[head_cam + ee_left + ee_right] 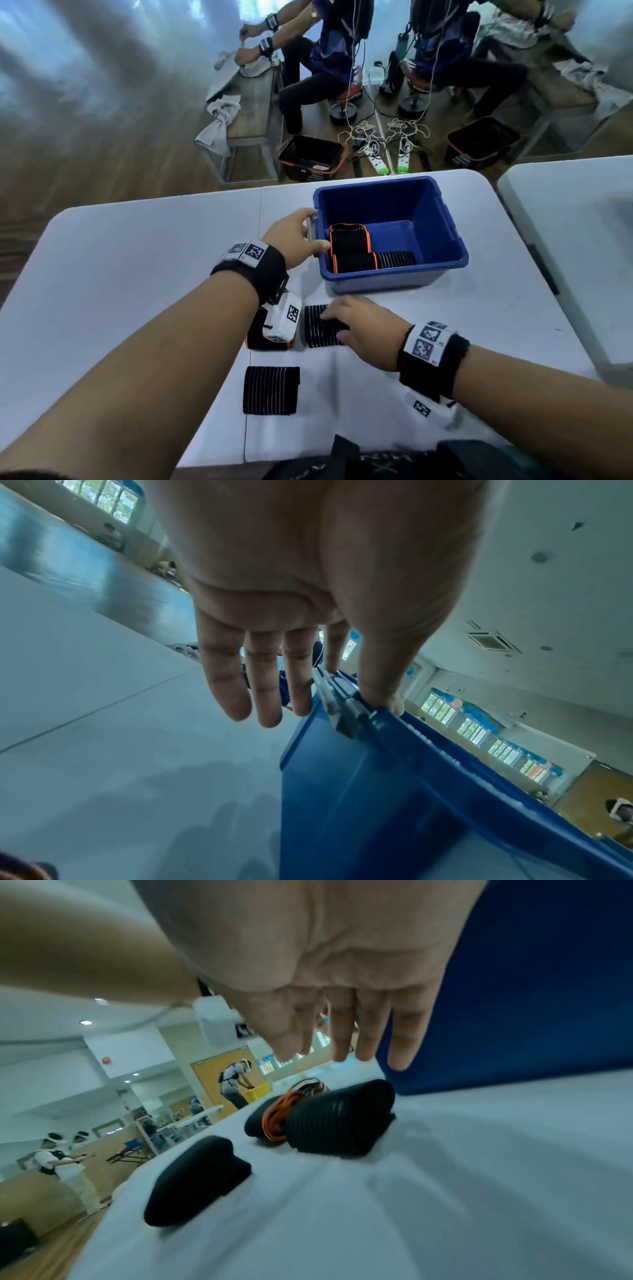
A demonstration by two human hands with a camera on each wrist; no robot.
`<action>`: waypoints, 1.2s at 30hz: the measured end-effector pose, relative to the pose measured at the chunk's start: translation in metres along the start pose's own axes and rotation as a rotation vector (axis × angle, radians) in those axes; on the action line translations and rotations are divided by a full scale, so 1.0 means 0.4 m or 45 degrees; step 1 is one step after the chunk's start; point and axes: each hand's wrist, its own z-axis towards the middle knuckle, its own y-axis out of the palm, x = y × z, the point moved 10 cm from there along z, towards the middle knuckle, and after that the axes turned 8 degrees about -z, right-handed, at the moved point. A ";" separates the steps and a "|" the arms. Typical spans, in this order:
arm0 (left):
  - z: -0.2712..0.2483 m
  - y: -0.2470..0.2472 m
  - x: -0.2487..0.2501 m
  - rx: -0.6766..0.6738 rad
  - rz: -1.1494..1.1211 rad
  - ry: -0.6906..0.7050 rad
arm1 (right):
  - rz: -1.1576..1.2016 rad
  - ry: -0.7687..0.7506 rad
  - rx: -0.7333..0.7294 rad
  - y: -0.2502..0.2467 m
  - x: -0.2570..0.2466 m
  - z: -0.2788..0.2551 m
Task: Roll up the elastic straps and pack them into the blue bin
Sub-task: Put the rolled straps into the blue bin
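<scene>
Hand (294,236) — left — on bin rim (376,187)

Black wristbands (432,368), white coded tags (255,252), white wrist cameras (283,321)

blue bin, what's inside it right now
Three folded black bands sit in the blue bin, left front corner: two orange-edged bands, one striped band. The near wall covers their lower edges and the floor beneath.
</scene>
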 end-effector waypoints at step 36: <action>-0.007 0.016 -0.004 0.001 -0.036 -0.190 | 0.031 0.188 -0.194 0.130 0.047 0.015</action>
